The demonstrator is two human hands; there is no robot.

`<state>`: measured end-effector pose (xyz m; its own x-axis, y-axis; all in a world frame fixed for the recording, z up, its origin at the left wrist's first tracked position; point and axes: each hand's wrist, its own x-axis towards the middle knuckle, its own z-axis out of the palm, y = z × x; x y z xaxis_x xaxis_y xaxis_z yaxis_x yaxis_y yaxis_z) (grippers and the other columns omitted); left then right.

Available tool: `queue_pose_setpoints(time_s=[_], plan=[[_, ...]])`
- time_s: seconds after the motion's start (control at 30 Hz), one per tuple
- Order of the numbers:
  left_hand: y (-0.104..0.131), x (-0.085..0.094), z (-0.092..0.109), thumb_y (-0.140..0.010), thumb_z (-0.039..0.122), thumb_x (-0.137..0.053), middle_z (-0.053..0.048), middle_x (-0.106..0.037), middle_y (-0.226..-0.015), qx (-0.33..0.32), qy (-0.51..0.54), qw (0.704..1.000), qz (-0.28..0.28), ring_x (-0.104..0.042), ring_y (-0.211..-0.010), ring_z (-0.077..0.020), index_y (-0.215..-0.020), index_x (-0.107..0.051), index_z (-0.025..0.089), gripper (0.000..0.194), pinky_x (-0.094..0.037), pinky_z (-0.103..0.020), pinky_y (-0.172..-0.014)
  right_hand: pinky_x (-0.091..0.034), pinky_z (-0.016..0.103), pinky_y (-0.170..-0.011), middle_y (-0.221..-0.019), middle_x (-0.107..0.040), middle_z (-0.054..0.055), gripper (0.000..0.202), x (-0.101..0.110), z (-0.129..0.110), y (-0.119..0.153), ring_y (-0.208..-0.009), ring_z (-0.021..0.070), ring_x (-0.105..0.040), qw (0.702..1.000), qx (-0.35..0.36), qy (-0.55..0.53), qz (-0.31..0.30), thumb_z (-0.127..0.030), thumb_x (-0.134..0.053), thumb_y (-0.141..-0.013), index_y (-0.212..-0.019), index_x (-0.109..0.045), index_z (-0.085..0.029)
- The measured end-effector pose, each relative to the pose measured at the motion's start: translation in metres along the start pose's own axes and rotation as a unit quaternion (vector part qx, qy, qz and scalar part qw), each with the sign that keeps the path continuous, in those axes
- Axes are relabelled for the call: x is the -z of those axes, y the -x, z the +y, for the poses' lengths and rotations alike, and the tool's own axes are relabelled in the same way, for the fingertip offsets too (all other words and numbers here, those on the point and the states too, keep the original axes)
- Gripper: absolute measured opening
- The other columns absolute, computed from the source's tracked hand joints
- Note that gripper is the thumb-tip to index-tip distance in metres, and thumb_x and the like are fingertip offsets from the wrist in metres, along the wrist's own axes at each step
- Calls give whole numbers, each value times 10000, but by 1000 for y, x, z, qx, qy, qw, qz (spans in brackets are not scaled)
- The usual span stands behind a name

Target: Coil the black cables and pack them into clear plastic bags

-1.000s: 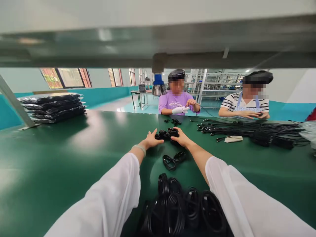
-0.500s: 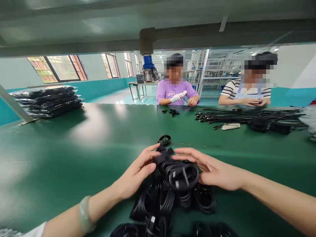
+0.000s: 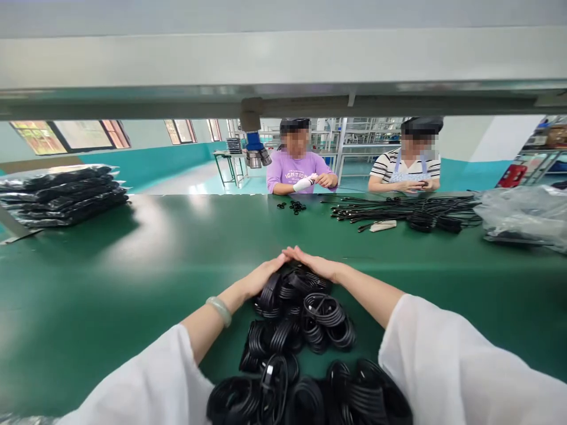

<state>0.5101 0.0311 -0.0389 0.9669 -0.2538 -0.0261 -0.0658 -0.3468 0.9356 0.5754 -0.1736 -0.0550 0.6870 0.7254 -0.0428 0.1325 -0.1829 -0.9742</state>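
Observation:
Coiled black cables (image 3: 325, 310) lie in a heap on the green table (image 3: 177, 307), running from the middle toward my body. My left hand (image 3: 266, 274) and my right hand (image 3: 313, 262) reach around the far end of the heap. Their fingertips meet behind it, and both palms rest along its sides. The fingers look stretched out on both hands, with no coil gripped. A nearer group of coils (image 3: 305, 398) lies between my forearms, with a small light connector showing on one. The lower sides of the coils are hidden.
Bagged black goods (image 3: 62, 195) are stacked at the far left. Loose straight cables (image 3: 398, 208), a clear plastic bag (image 3: 527, 215) and small black rings (image 3: 296, 206) lie along the far side. Two co-workers sit opposite. A shelf beam (image 3: 283, 59) crosses above, with a hanging blue-and-metal fitting (image 3: 256, 150).
Both hands have moved from the sides of the heap to its far end, where their fingertips now meet. The far coils sit closer together. My view has tilted and shifted right.

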Motion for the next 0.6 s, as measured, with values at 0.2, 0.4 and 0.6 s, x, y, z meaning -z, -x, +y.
queue_pose_setpoints(time_s=[0.2, 0.4, 0.6], plan=[[50, 12, 22, -846, 791, -370, -96, -529, -1459, 61, -42, 997, 12, -429, -1400, -300, -1343, -602, 225, 787, -286, -433, -1186, -138, 521, -1223, -1545, -428, -39, 697, 2, -17, 71, -1476, 253, -292, 998, -48, 12, -27, -778, -389, -883, -1457, -432, -385], [156, 9, 90, -884, 744, -368, -78, -91, -1640, 118, -163, 971, 129, -26, -1522, -285, -1559, -232, 192, 882, 11, -485, -1220, 58, 486, -1231, -1642, -154, -65, 785, 2, -63, 166, -1528, 260, -44, 993, -47, 35, 107, -754, -454, -876, -1528, -312, -340], [346, -93, 79, -782, 699, -592, 25, -167, -1606, 121, -397, 909, 30, -168, -1472, -422, -1467, -363, 419, 775, -276, -643, -1133, 118, 538, -1220, -1567, -337, -107, 562, -73, -83, 338, -1519, 315, -98, 991, -53, 74, 94, -500, -688, -854, -1388, -538, -414]])
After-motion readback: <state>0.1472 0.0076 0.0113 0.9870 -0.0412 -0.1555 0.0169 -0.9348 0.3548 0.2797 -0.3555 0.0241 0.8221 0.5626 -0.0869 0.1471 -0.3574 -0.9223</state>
